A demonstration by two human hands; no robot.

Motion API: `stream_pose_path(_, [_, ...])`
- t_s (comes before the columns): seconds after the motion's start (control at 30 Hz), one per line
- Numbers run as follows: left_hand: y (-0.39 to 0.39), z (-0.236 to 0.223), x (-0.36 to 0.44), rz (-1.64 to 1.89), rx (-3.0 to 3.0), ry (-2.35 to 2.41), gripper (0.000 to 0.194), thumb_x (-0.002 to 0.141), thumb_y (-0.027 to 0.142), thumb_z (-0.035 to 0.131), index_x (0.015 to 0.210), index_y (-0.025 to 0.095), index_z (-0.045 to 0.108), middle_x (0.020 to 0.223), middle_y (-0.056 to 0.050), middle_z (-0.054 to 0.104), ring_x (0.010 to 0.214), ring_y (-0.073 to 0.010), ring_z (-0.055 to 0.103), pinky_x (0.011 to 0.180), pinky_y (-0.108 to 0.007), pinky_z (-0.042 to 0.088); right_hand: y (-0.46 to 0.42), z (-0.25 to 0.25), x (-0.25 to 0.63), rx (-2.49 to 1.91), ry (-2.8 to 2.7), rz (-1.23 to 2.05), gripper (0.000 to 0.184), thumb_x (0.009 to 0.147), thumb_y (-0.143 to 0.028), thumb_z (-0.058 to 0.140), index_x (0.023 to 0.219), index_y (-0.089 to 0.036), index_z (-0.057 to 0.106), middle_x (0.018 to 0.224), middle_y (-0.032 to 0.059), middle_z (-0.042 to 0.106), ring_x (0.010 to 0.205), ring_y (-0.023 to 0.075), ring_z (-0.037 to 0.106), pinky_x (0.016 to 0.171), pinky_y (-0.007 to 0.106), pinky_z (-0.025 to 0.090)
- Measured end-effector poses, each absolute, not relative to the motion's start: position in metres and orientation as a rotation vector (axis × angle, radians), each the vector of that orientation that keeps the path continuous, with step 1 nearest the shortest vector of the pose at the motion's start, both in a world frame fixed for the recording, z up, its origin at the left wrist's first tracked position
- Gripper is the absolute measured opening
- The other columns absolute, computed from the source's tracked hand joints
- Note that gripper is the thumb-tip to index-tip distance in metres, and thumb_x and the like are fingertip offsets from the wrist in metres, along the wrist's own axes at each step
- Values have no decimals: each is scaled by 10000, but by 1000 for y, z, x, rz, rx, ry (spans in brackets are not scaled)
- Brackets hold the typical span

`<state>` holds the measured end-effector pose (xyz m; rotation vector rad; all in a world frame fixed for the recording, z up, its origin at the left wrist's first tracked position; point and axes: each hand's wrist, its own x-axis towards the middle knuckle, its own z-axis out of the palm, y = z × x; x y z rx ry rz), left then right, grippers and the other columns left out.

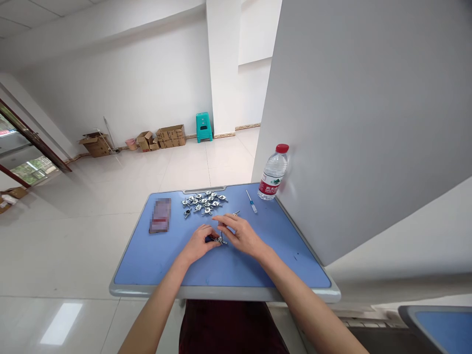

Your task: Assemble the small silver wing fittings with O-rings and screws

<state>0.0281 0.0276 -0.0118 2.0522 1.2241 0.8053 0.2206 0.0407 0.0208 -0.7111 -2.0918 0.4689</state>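
Both my hands meet over the middle of a small blue table [155, 265]. My left hand [199, 242] is closed in a pinch on a small metal part [220, 240] with a dark piece beside it. My right hand [239, 232] rests next to it, fingers curled onto the same part from the right. A pile of several shiny metal parts [203, 202] lies just beyond my hands. One more loose part [236, 213] sits by my right fingers.
A small blue-handled screwdriver [251, 201] lies right of the pile. A water bottle with a red cap [273, 172] stands at the far right corner against a grey partition [368, 123]. A phone [161, 215] lies at the left. Cardboard boxes [170, 135] and a teal stool [203, 126] line the far wall.
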Motion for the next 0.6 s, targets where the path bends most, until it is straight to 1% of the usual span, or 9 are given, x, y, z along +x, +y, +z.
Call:
stream_pose_path(0.1, [27, -8, 29, 786, 2080, 1213, 67, 813, 238, 687, 806, 196, 636, 822, -3, 658, 869, -198, 569, 859, -353, 453, 45, 20, 225, -731, -2043, 573, 282, 964, -231, 452, 1184, -223, 630, 888, 64, 707, 837, 198, 640, 766, 337, 510])
stream_pose_path(0.23, [25, -3, 30, 785, 2081, 1224, 84, 814, 231, 680, 780, 193, 614, 814, 2, 648, 842, -191, 564, 895, -362, 428, 51, 14, 228, -793, -1916, 685, 211, 935, -270, 513, 1029, -235, 698, 842, 42, 733, 758, 194, 677, 721, 327, 529])
stream_pose_path(0.33, [25, -3, 30, 784, 2081, 1221, 99, 810, 222, 683, 764, 193, 601, 811, 6, 648, 825, -182, 564, 928, -374, 411, 52, 13, 227, -802, -1880, 671, 190, 917, -279, 539, 953, -237, 721, 837, 36, 742, 738, 194, 682, 710, 322, 534])
stream_pose_path(0.6, [26, -5, 30, 789, 2086, 1225, 83, 823, 245, 674, 785, 195, 620, 829, -12, 658, 850, -199, 553, 855, -357, 441, 49, 13, 222, -858, -1869, 586, 195, 900, -236, 526, 916, -235, 720, 769, 26, 726, 662, 181, 652, 660, 308, 518])
